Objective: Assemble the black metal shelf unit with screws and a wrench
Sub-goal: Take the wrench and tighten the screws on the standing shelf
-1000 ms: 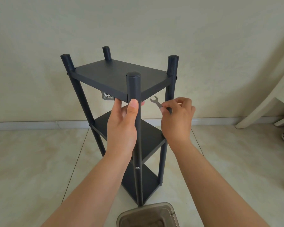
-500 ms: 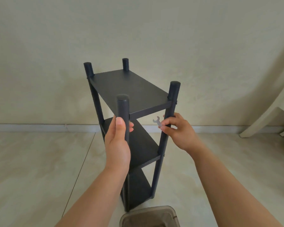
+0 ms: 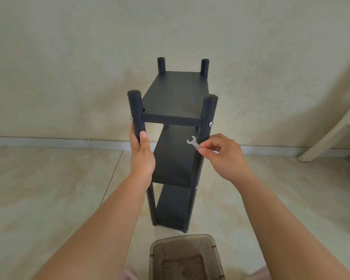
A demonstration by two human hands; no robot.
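From the head view, the shelf stood upright on the floor, its short end toward the person and its posts vertical. The left hand gripped the near left post just below the top board, fingers wrapped behind it and thumb up the front. The right hand pinched the handle end of the wrench between thumb and fingertips, beside the near right post.

The wrench lay slanted, its open jaw pointing up and left, away from the fingers. The bolt on the right post sat above and slightly right of that jaw, near but not touching. The right hand was clearly the nearer one. To seat the wrench, the jaw would probably need to rise and swing toward the post's outer face. A brown bin stood on the floor just in front of the shelf's foot.
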